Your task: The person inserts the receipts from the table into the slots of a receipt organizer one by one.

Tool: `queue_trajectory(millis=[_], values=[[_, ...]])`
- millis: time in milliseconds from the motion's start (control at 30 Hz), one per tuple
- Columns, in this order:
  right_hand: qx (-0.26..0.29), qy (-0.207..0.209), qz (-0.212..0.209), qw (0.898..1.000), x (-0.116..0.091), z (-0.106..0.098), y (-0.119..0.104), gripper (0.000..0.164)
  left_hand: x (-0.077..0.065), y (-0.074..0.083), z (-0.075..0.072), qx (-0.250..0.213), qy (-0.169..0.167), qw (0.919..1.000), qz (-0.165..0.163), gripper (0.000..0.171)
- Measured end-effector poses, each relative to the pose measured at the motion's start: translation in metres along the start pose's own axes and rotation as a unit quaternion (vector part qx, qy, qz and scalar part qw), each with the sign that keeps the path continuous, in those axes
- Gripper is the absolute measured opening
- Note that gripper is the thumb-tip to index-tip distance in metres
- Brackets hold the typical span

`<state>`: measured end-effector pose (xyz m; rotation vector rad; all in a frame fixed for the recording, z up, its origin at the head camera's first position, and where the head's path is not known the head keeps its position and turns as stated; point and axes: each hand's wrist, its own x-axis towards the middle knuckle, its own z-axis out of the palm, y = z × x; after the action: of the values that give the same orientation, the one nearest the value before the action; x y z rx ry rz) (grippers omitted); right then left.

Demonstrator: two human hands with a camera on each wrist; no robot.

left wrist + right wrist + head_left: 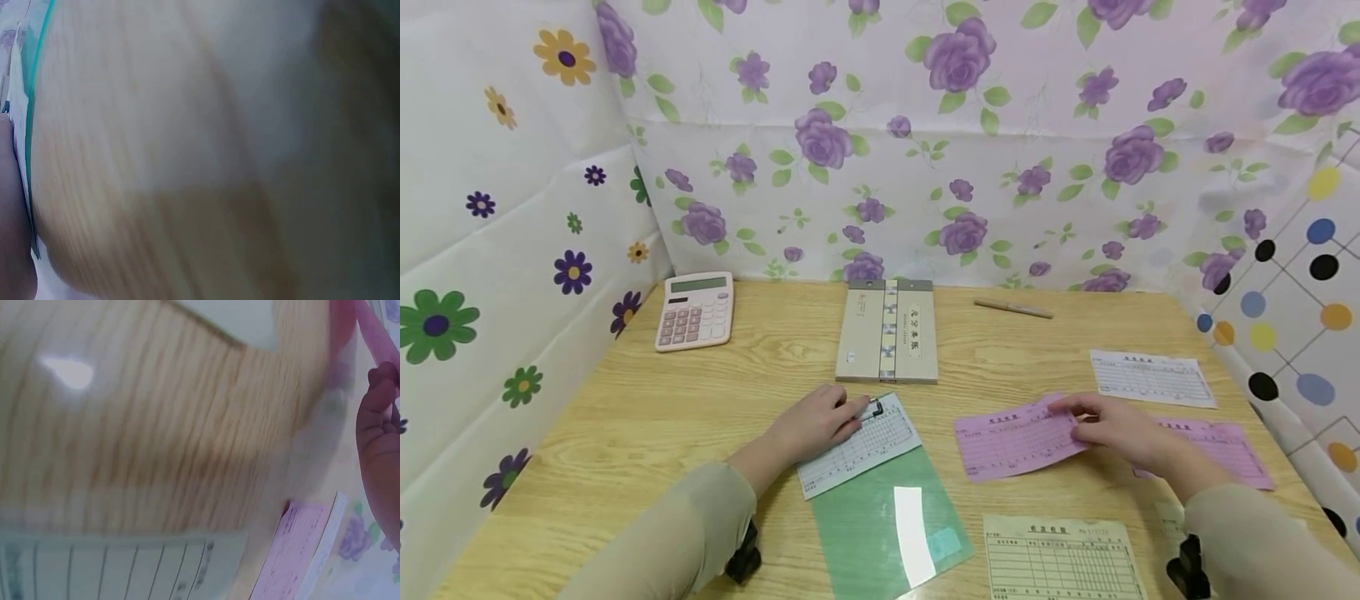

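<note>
My left hand (829,423) lies over the top edge of a green see-through clipboard (880,517), fingers bent at its black-tipped clip (877,408). A white printed form (865,446) sits across the clipboard's upper part, partly under that hand. In the left wrist view the clipboard's green edge (29,125) shows at the far left. My right hand (1116,429) pinches the right end of a pink form (1015,442), which bends up slightly there. Another pink form (1217,450) lies partly behind the right hand and forearm.
A yellowish form (1060,554) lies at the front, with a further pale slip beside it under the right sleeve. A white form (1152,377) is at right. Along the back are a pink calculator (696,312), a beige box file (887,333) and a pen (1013,308).
</note>
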<state>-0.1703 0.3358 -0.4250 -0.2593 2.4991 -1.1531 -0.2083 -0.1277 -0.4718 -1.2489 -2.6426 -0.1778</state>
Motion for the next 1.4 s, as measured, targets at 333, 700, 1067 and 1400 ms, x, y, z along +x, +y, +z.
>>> queue_trajectory(millis=[333, 700, 1067, 1400], values=[[0.028, 0.0, -0.017, 0.999, 0.005, 0.003, -0.027, 0.034, 0.003, 0.0, -0.006, -0.006, -0.017, 0.9998, -0.002, 0.043], [0.079, -0.033, -0.055, 0.995, 0.017, 0.013, -0.054, 0.034, 0.005, -0.002, -0.011, -0.033, -0.03, 0.999, -0.002, 0.043], [0.066, -0.085, -0.089, 0.99, 0.046, 0.065, -0.085, 0.04, 0.006, -0.004, -0.014, -0.057, -0.03, 0.9979, -0.004, 0.042], [0.05, -0.111, -0.089, 0.989, 0.066, 0.107, -0.102, 0.042, 0.008, -0.002, -0.017, -0.07, -0.035, 0.9969, -0.002, 0.042]])
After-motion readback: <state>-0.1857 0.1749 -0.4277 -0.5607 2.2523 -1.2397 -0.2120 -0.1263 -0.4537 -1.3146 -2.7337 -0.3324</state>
